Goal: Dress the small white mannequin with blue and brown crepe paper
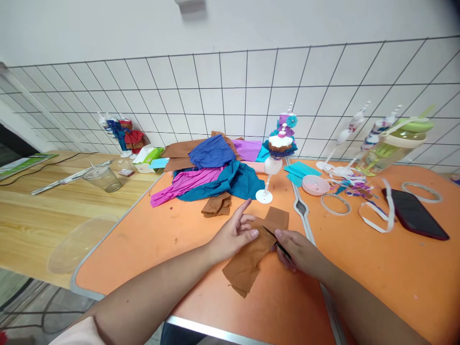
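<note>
Brown crepe paper (247,268), in a folded strip, hangs in front of me over the orange table. My left hand (232,237) pinches its upper left edge between thumb and curled fingers, with the index finger stretched out. In my right hand (296,251) is a pair of dark scissors (269,233), its blade lying across the paper; the handles are mostly hidden by the fingers. Another flat brown piece (278,216) lies just beyond the blade. Behind my left hand sits a small crumpled brown piece (216,205).
A decorated white-stemmed cup (264,196) stands beyond my hands. Left of it is a heap of coloured crepe paper (212,153). On the right are a pink dish (315,185), tape rolls (336,204), paper scraps, a phone (417,213) and a green-lidded bottle (395,143).
</note>
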{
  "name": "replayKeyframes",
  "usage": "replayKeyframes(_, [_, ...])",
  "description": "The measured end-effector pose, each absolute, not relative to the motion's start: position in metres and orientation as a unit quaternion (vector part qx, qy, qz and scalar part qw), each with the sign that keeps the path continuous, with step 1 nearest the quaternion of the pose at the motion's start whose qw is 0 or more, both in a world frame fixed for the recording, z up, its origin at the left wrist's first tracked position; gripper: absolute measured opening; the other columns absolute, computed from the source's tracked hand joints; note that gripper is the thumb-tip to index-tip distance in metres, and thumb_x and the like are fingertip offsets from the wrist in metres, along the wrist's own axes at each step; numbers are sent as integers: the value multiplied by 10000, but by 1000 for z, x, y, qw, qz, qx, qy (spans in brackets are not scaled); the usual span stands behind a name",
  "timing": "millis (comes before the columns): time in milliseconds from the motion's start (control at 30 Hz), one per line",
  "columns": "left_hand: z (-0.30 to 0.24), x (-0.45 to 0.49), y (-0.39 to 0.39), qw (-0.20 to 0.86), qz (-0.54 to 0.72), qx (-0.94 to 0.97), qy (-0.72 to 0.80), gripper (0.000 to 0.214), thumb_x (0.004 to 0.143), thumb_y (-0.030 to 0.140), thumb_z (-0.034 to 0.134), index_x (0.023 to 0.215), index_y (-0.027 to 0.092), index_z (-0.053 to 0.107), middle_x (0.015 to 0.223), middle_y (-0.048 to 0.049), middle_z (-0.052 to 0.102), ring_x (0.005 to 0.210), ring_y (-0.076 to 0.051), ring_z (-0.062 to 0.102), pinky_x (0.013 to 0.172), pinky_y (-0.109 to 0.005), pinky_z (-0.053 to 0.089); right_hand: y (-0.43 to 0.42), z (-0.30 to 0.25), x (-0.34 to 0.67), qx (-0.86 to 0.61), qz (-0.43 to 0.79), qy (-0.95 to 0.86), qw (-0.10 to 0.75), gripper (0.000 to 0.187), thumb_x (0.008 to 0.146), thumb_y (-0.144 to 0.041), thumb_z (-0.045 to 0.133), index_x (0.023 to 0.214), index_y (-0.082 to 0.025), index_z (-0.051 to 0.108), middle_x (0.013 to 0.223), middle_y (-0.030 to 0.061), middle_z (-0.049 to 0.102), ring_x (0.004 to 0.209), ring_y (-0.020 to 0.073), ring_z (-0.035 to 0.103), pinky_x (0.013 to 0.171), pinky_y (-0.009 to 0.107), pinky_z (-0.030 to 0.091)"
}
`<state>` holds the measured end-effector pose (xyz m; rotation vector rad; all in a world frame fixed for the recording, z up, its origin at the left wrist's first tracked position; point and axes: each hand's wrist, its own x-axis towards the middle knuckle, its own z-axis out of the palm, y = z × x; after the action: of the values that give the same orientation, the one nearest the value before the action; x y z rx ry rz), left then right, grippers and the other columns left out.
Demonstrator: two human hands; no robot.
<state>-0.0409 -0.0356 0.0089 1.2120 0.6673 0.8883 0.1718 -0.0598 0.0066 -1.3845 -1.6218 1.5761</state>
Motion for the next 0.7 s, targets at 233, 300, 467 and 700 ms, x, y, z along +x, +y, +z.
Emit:
replayKeyframes(233, [8,-38,-38,668,386,563,297,996,805,219,726,1532,364,61,1295,-148,601,533,4,443,500,-130,343,-63,14,169,-506,555,-633,188,709,915,-697,269,474,-192,497,401,-2,463,375,103,425,432,245,330])
replayKeyframes(300, [8,-37,-38,667,378,571,293,1013,800,200,723,1531,371,42,1330,-158,583,517,11,404,484,-129,322,-63,15,171,-511,539,-646,177,732,922,-690,261,442,-190,498,410,5,473,390,106,442,459,249,346])
replayKeyframes(467, [8,-37,-40,657,359,588,307,1051,776,188,730,1529,373,20,1369,-171,550,522,5,361,494,-147,317,-62,14,173,-502,510,-684,142,767,926,-686,245,413,-191,528,425,25,508,439,132,489,552,274,400])
replayKeyframes(700, [6,-38,-40,643,340,610,315,1067,781,182,717,1526,376,-20,1404,-178,519,535,-12,337,510,-170,320,-64,17,171,-527,503,-673,132,725,916,-682,285,403,-208,478,411,25,497,434,139,480,547,284,398])
